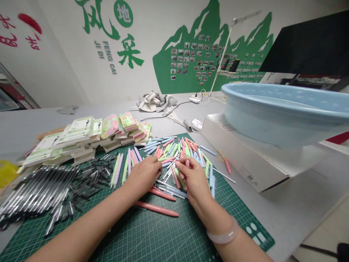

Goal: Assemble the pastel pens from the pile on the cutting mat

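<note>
Pastel pens and pen parts (170, 147) in pink, green and blue lie in a loose pile on a green cutting mat (169, 236). My right hand (195, 178) is closed over the pile's right side, thumb and finger pinching a slim pink pen part (174, 161). Just left of it, my left hand (144, 173) has its fingers curled together over the pens; what they hold is hidden. Below the hands lie thin white and blue tubes (171, 189) and a long pink pen (158, 209). Lilac and green pens (118, 170) lie beside my left wrist.
Clear pens with black parts (40, 193) and loose black caps (95, 174) cover the mat's left. Small boxes (79, 131) are stacked behind them. At right, a blue basin (272, 116) rests on a white box (240, 156). Grey cloths (154, 102) lie farther back.
</note>
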Motion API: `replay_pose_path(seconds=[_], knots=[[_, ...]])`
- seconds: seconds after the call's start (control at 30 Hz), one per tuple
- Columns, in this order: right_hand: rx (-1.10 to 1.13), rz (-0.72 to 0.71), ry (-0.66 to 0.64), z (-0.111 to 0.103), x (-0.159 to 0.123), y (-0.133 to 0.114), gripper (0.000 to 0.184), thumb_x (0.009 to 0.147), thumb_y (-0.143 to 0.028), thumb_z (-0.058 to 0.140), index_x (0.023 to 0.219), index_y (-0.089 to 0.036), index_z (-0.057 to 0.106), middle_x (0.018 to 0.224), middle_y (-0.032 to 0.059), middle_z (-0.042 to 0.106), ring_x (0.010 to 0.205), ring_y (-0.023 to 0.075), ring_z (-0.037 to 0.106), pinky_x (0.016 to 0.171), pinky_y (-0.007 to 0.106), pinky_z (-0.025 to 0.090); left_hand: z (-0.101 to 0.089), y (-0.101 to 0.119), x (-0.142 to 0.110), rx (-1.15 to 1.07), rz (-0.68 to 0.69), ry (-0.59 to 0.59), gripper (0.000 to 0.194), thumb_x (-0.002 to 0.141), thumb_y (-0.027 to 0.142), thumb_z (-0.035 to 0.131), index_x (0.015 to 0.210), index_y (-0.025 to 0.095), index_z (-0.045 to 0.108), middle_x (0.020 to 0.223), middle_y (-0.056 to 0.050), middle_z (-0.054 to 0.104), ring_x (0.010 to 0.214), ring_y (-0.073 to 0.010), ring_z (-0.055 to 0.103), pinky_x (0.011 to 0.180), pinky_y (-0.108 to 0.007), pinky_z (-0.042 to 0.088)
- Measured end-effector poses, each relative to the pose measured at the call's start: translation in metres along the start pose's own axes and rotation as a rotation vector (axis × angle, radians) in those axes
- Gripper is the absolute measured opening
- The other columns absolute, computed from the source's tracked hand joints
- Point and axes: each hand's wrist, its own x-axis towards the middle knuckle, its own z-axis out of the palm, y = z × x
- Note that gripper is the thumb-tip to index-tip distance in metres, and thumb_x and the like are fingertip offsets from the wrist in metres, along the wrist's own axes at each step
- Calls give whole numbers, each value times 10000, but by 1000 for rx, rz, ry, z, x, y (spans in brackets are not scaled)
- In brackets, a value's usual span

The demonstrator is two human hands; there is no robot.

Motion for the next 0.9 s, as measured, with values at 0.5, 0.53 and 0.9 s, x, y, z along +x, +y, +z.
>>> replay_pose_path(seconds=[0.5, 0.53, 0.9], knots=[[-95, -105, -146, 2, -5, -1, 223, 699, -358, 690, 815, -174, 641, 410, -95, 393, 311, 55, 288, 285, 173, 210, -28, 1, 0, -1102, -153, -23, 141, 777, 302, 579, 833, 173, 581, 698, 7, 597, 641, -132, 596, 517, -217, 490], [-98, -103, -144, 2, -5, -1, 220, 698, -355, 691, 812, -174, 641, 411, -94, 393, 311, 55, 287, 285, 172, 207, -28, 2, 0, -1109, -149, -21, 136, 776, 295, 579, 833, 171, 585, 703, 5, 598, 647, -132, 597, 523, -220, 495], [-89, -110, -144, 1, -4, 0, 175, 699, -333, 690, 800, -195, 651, 431, -85, 428, 325, 62, 288, 299, 185, 207, -28, 1, 0, -1049, -142, 7, 109, 770, 262, 580, 824, 171, 609, 716, 4, 599, 658, -125, 587, 550, -219, 518]])
